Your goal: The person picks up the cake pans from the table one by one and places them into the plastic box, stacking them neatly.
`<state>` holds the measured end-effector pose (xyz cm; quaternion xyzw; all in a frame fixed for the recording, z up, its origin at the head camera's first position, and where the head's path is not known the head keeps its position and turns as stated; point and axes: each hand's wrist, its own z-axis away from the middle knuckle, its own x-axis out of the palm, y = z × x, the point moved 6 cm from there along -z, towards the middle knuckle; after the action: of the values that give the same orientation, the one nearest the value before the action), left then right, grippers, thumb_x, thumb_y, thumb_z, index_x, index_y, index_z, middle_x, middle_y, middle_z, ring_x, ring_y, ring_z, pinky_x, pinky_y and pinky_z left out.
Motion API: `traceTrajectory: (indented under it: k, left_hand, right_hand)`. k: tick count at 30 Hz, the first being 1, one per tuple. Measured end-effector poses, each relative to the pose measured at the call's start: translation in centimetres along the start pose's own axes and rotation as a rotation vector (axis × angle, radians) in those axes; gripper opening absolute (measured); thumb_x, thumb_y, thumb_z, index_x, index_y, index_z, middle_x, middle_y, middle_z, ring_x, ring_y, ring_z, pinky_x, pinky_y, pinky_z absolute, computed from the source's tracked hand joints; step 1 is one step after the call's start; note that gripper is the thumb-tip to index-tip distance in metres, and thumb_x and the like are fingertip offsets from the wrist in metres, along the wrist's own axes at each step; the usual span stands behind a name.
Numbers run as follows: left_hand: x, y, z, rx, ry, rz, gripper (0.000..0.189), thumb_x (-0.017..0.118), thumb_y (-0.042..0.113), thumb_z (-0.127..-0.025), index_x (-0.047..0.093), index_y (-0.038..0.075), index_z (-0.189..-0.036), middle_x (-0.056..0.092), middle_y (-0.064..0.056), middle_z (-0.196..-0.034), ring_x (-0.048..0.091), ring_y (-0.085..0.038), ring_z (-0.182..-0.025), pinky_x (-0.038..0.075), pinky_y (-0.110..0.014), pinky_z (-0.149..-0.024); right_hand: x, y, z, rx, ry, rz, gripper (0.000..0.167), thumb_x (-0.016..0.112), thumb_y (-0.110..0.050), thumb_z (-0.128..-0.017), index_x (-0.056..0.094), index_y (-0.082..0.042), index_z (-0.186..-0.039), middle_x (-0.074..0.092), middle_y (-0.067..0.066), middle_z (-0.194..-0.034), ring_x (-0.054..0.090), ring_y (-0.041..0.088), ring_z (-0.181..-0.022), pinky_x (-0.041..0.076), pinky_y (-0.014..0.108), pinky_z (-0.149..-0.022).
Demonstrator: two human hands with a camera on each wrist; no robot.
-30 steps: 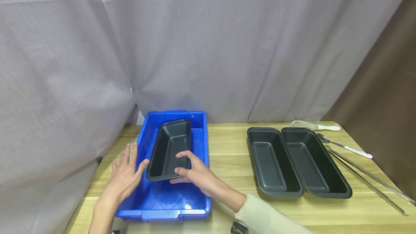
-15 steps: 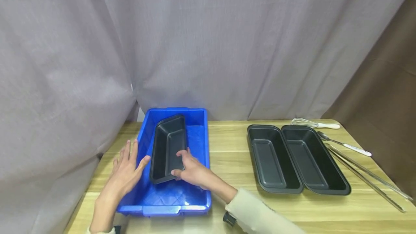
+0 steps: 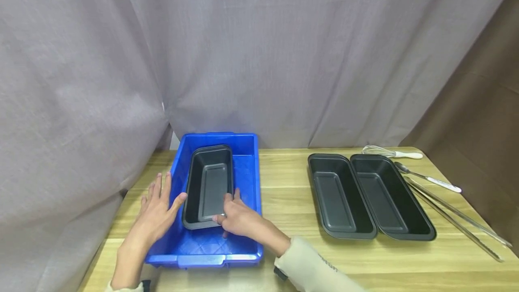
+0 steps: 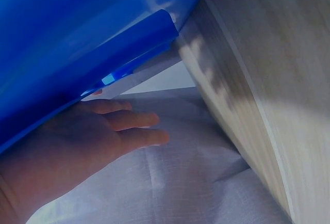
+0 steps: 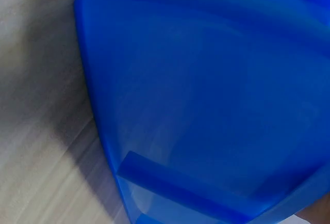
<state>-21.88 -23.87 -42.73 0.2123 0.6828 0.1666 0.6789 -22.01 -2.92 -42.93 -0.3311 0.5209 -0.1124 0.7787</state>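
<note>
A black loaf pan (image 3: pixel 212 184) lies level inside a blue plastic bin (image 3: pixel 202 262), towards its left side. My right hand (image 3: pixel 239 217) holds the pan at its near right corner. The thumb is over the near rim inside the pan and the other fingers are outside it, partly hidden. My left hand (image 3: pixel 152 217) rests against the left outer wall of the bin with its fingers straight and the thumb at the rim. In the left wrist view, the fingers (image 4: pixel 136 136) lie extended along the bin's side. The right wrist view shows mostly the bin's outer wall (image 5: pixel 206 90).
Two more black loaf pans, one on the left (image 3: pixel 336 197) and one on the right (image 3: pixel 389 197), stand side by side on the wooden table (image 3: pixel 284 202). Beyond them lie a whisk (image 3: pixel 391 152), a white-handled spoon (image 3: pixel 427 178) and long metal tongs (image 3: pixel 454 217). Grey curtains (image 3: pixel 259 57) hang behind.
Inside the bin, the loaf pan has gone from tilted and askew to level and straighter. My right hand has turned and shifted slightly at its corner. My left hand stays at the bin's wall.
</note>
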Motion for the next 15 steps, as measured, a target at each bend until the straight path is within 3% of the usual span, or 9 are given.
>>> traceTrajectory:
  k: [2, 4, 6, 10, 11, 13, 15]
  left_hand:
    - [-0.1, 0.0, 0.0, -0.001, -0.002, -0.002, 0.084, 0.041, 0.048, -0.119, 0.008, -0.006, -0.173, 0.0, -0.04, -0.177, 0.006, -0.068, -0.161, 0.01, -0.083, -0.126]
    - [-0.1, 0.0, 0.0, 0.0, -0.003, -0.001, 0.084, 0.041, 0.049, -0.119, 0.008, -0.006, -0.173, 0.0, -0.04, -0.177, 0.006, -0.068, -0.161, 0.01, -0.082, -0.126]
    - [-0.1, 0.0, -0.1, 0.003, 0.0, 0.002, 0.084, 0.041, 0.049, -0.119, 0.008, -0.006, -0.173, 0.0, -0.04, -0.177, 0.005, -0.068, -0.161, 0.011, -0.082, -0.127]
    - [0.0, -0.1, -0.1, 0.012, 0.009, 0.004, 0.084, 0.042, 0.048, -0.118, 0.009, -0.006, -0.173, 0.002, -0.041, -0.177, 0.006, -0.068, -0.16, 0.011, -0.081, -0.127]
    - [0.0, -0.1, -0.1, 0.012, 0.009, 0.003, 0.084, 0.042, 0.048, -0.118, 0.009, -0.006, -0.173, 0.002, -0.041, -0.177, 0.006, -0.068, -0.16, 0.012, -0.081, -0.127]
    - [0.1, -0.2, -0.1, 0.013, 0.009, 0.003, 0.084, 0.042, 0.048, -0.118, 0.009, -0.006, -0.173, 0.002, -0.041, -0.177, 0.007, -0.068, -0.16, 0.012, -0.081, -0.127]
    - [0.1, -0.2, -0.1, 0.013, 0.007, 0.005, 0.084, 0.042, 0.048, -0.118, 0.009, -0.006, -0.173, 0.002, -0.041, -0.177, 0.007, -0.068, -0.16, 0.013, -0.081, -0.127]
  right_hand:
    - [0.2, -0.1, 0.0, 0.012, -0.011, 0.001, 0.082, 0.07, -0.029, -0.109, 0.031, 0.017, -0.164, 0.009, 0.047, -0.172, 0.015, 0.047, -0.167, 0.029, 0.055, -0.133]
    - [0.3, -0.1, -0.1, 0.028, -0.005, 0.006, 0.083, 0.069, -0.029, -0.109, 0.028, 0.015, -0.166, 0.007, 0.047, -0.172, 0.023, 0.047, -0.165, 0.035, 0.054, -0.13]
    - [0.4, -0.1, -0.1, 0.036, 0.015, 0.017, 0.084, 0.07, -0.027, -0.109, 0.026, 0.014, -0.167, 0.007, 0.046, -0.173, 0.043, 0.047, -0.157, 0.049, 0.053, -0.121]
    - [-0.1, -0.8, 0.8, 0.024, 0.08, 0.12, 0.082, 0.068, -0.03, -0.11, 0.027, 0.011, -0.168, 0.015, 0.046, -0.172, 0.066, 0.052, -0.133, 0.061, 0.056, -0.104]
    - [-0.4, -1.1, 1.2, -0.004, 0.108, 0.158, 0.08, 0.067, -0.031, -0.111, 0.029, 0.011, -0.168, 0.02, 0.047, -0.17, 0.071, 0.053, -0.125, 0.064, 0.055, -0.098]
    - [-1.6, -1.6, 2.4, -0.082, 0.177, 0.244, 0.073, 0.064, -0.033, -0.113, 0.038, 0.011, -0.164, 0.035, 0.047, -0.164, 0.071, 0.054, -0.125, 0.063, 0.058, -0.099]
    - [-3.3, -1.8, 3.6, -0.201, 0.271, 0.261, 0.065, 0.063, -0.031, -0.113, 0.046, 0.012, -0.159, 0.049, 0.045, -0.156, 0.074, 0.051, -0.121, 0.064, 0.056, -0.096]
